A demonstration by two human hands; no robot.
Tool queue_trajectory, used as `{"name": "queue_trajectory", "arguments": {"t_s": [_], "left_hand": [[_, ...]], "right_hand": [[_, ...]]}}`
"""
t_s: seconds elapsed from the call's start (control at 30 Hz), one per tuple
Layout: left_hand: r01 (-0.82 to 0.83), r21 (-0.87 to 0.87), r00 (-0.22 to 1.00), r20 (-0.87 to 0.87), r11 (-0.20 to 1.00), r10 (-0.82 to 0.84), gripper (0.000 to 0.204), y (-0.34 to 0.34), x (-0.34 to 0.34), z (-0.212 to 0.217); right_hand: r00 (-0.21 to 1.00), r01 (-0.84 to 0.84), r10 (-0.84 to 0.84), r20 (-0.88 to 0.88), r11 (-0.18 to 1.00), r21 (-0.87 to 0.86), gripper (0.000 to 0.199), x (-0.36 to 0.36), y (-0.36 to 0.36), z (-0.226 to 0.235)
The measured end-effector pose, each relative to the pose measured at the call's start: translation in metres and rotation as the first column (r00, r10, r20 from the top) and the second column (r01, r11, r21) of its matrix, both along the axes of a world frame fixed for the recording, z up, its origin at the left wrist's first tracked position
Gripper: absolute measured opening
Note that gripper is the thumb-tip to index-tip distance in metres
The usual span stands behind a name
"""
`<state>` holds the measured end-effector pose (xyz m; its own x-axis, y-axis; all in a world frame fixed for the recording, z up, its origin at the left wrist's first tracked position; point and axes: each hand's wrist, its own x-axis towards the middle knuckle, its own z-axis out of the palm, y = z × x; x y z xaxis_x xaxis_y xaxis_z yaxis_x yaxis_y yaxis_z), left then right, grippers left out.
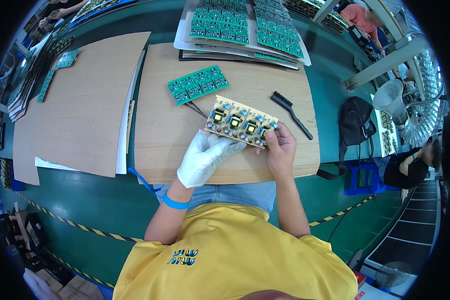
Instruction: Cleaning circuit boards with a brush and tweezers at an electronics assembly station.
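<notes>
A tan circuit board (241, 123) carries several yellow-topped transformers, blue parts and small capacitors, and is held tilted above the cardboard. My right hand (281, 147), bare, pinches its right end with the thumb on top. My left hand (205, 157) wears a white glove and closes on the lower left edge, its fingers partly under the board. Just beyond lies a green circuit board panel (198, 85). Dark tweezers (197, 108) stick out between the two boards, their other end hidden. To the right rests a black brush (291, 113).
Stacked green board panels (245, 25) on white sheets stand at the far side. Cardboard sheets (80, 105) cover the left, with small green boards (67, 59) on top. A black bag (356, 122) sits at right. Other people work at far left, far right and right.
</notes>
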<state>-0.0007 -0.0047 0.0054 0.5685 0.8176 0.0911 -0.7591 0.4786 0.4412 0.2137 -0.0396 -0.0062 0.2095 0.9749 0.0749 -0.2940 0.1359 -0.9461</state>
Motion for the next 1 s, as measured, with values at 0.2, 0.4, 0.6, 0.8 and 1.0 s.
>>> {"name": "queue_trajectory", "arguments": {"t_s": [0.2, 0.4, 0.6, 0.8, 1.0], "left_hand": [[-0.186, 0.162, 0.945, -0.241, 0.969, 0.222, 0.079, -0.016, 0.001, 0.003], [-0.227, 0.306, 0.861, -0.38, 0.924, 0.337, 0.095, -0.026, 0.008, 0.015], [-0.173, 0.421, 0.795, -0.473, 0.89, 0.379, 0.106, -0.011, -0.001, 0.055], [-0.056, 0.908, 0.319, -0.378, 0.415, 0.869, 0.072, 0.064, 0.003, 0.156], [0.735, 0.652, -0.182, -0.074, 0.185, 0.981, 0.074, 0.173, 0.06, 0.18]], "right_hand": [[0.844, -0.357, 0.141, 0.518, 0.868, 0.345, 0.038, 0.004, -0.002, 0.014], [0.714, -0.293, 0.094, 0.694, 0.94, 0.174, 0.057, -0.007, -0.02, 0.054], [0.586, -0.26, -0.049, 0.809, 0.934, 0.245, 0.069, 0.006, -0.028, 0.048], [0.622, 0.001, -0.171, 0.764, 0.976, 0.218, 0.066, 0.011, -0.03, 0.062], [0.558, -0.016, -0.18, 0.81, 0.974, 0.228, 0.063, 0.018, -0.038, 0.069]]}}
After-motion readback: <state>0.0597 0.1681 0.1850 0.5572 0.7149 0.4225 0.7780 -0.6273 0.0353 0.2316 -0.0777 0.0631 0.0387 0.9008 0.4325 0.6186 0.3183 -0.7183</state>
